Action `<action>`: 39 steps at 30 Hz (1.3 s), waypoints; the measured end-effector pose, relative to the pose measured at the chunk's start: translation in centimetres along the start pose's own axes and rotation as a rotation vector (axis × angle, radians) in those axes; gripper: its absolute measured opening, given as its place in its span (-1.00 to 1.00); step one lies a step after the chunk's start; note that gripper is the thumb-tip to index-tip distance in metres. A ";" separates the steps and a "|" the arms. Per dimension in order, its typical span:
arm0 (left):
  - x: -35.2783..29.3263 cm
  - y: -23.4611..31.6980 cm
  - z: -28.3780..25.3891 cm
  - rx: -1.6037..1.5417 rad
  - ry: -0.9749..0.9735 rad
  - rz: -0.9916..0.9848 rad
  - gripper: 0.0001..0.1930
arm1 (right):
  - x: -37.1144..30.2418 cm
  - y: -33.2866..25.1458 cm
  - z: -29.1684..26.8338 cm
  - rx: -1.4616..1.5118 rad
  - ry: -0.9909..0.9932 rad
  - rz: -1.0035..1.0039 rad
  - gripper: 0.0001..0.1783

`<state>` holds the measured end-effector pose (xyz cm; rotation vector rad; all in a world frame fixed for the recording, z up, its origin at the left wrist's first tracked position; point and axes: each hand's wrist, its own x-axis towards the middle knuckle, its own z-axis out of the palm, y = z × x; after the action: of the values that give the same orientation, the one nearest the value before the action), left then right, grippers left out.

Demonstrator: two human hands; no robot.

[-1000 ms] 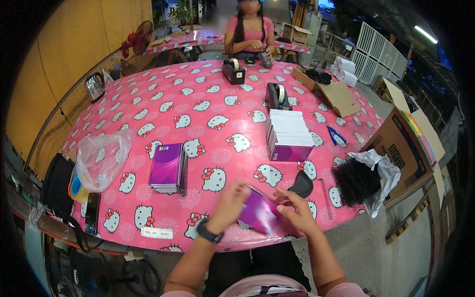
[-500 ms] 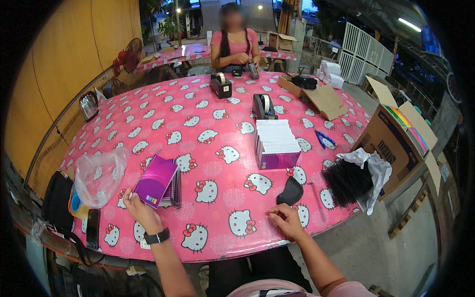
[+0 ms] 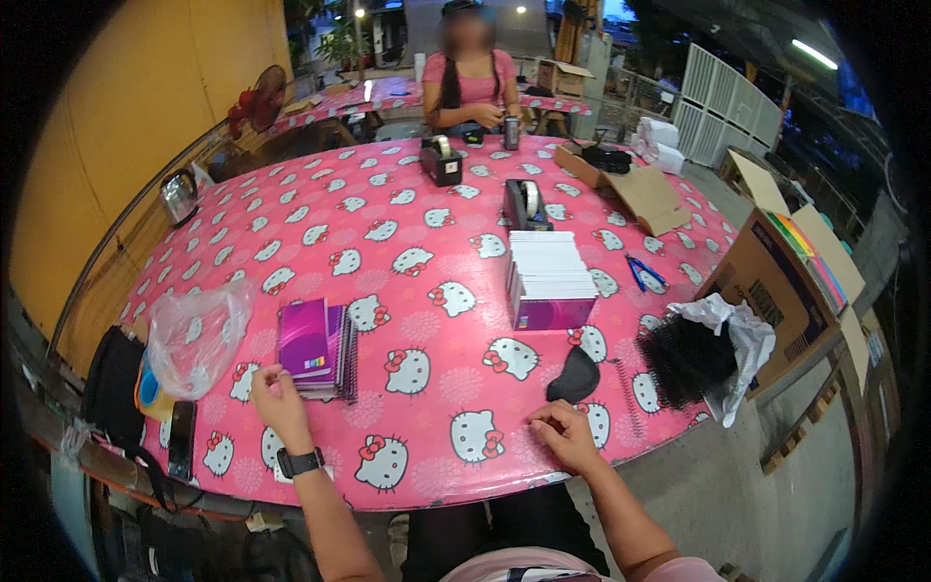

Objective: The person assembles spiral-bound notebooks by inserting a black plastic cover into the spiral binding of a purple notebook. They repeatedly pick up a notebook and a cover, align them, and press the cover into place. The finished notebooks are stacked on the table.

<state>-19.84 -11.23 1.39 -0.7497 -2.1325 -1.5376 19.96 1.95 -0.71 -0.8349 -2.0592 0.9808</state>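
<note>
A purple-covered spiral notebook (image 3: pixel 308 335) lies on top of a small stack of spiral notebooks (image 3: pixel 345 359) at the left of the table. My left hand (image 3: pixel 280 400), with a dark watch on its wrist, is at the near left corner of that top notebook, fingers loosely bent and apart; whether they touch the cover is hard to tell. My right hand (image 3: pixel 567 438) rests on the table, loosely curled with nothing in it. Just beyond it lies a black rounded object (image 3: pixel 574 375), and a loose spiral coil (image 3: pixel 628 400) is to its right.
A block of white-paged books (image 3: pixel 551 272) with a purple front stands mid-table, before two tape dispensers (image 3: pixel 527 206). Black coils (image 3: pixel 682 361) on white paper, blue pliers (image 3: pixel 644 274) and a carton (image 3: pixel 776 281) are right. A plastic bag (image 3: pixel 199 339) lies left. Another person (image 3: pixel 472 82) sits opposite.
The purple notebook, tilted in my left hand before, now lies flatter and straighter on the stack. My left hand has shifted slightly and loosened from it. My right hand stays in place.
</note>
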 end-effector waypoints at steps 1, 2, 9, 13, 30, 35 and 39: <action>0.2 -0.3 -0.1 0.059 -0.029 0.045 -0.85 | -0.1 -0.1 -0.1 -0.004 -0.006 0.006 -0.87; 0.3 -0.8 -0.2 0.122 -0.059 0.091 -0.84 | -0.1 -0.2 -0.1 -0.005 -0.013 0.012 -0.88; 4.1 2.1 3.0 0.288 -0.192 0.243 -0.42 | -0.6 1.3 -1.0 0.088 -0.226 -0.048 -0.90; 4.6 6.3 4.0 0.479 -0.526 0.174 -0.23 | -0.3 1.0 -1.1 0.022 -0.270 -0.066 -0.89; 5.2 6.0 4.8 0.583 -0.742 0.029 0.10 | -0.7 0.8 -1.0 0.029 -0.242 -0.058 -0.90; 5.2 6.2 4.9 0.651 -0.774 0.020 0.11 | -0.4 0.1 -1.1 0.001 -0.217 -0.090 -0.89; 3.9 9.2 4.9 0.628 -0.518 0.307 0.04 | -0.2 0.6 -0.5 0.001 -0.208 -0.111 -0.87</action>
<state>-17.07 -3.56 8.93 -1.2422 -2.4957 -0.4856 20.62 2.23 -1.02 -0.6320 -2.2546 1.0440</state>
